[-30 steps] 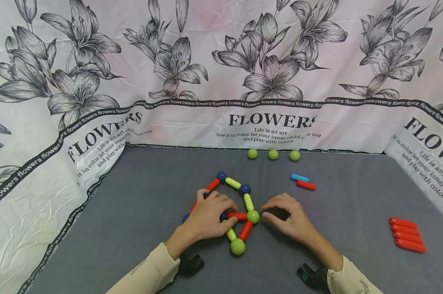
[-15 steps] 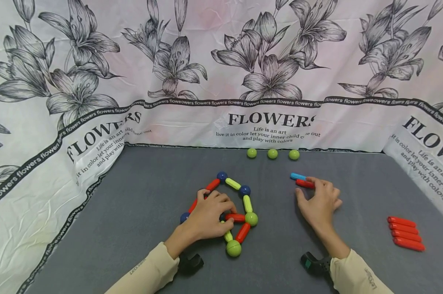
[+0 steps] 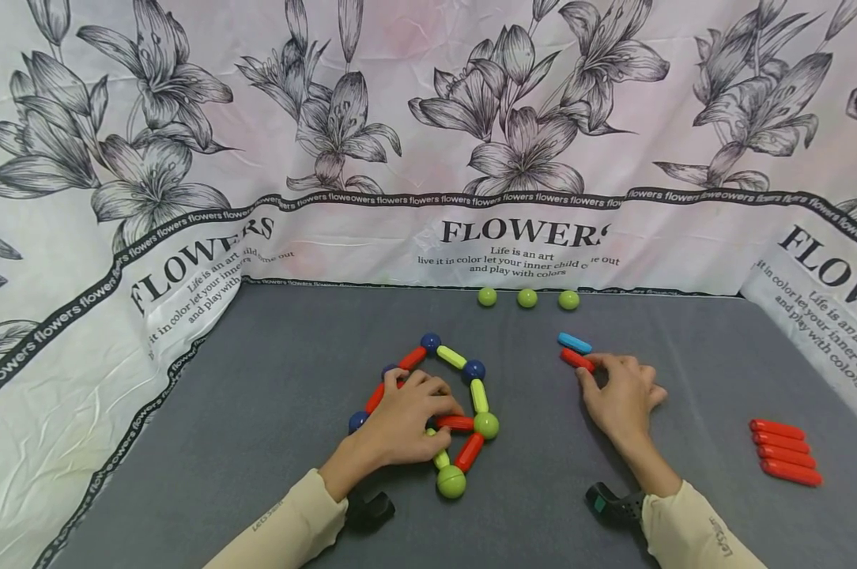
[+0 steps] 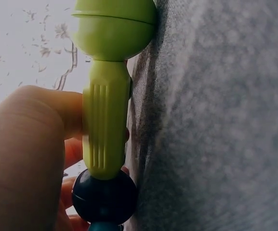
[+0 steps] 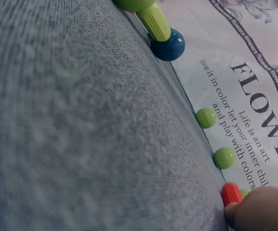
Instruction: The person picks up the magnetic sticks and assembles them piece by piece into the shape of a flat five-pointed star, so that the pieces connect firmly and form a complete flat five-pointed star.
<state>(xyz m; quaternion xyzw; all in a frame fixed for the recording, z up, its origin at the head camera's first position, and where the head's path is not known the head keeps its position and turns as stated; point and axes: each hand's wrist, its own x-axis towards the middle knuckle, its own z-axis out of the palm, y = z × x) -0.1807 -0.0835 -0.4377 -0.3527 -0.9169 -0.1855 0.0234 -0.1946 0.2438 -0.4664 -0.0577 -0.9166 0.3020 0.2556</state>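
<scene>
A frame of magnetic sticks and balls (image 3: 479,395), in red, yellow-green, dark blue and green, lies on the grey cloth. My left hand (image 3: 403,419) spans its lower part and hides some of it. In the left wrist view, the thumb presses a yellow-green stick (image 4: 105,120) between a green ball (image 4: 114,36) and a dark blue ball (image 4: 105,197), with fingers behind it. Further right, my right hand (image 3: 624,395) pinches the near end of a red magnetic stick (image 3: 576,359) between thumb and fingers. Just behind that lies a blue stick (image 3: 574,342).
Three green balls (image 3: 527,298) stand in a row at the back of the table, before the flower-printed cloth (image 3: 528,237). Several red sticks (image 3: 787,452) lie side by side at the far right. A black wrist strap mount (image 3: 613,503) sits under the right wrist.
My right hand has gone from beside the frame to the red stick, pinched it and turned it away from the blue one. The frame's near end has shifted slightly left under my left hand.
</scene>
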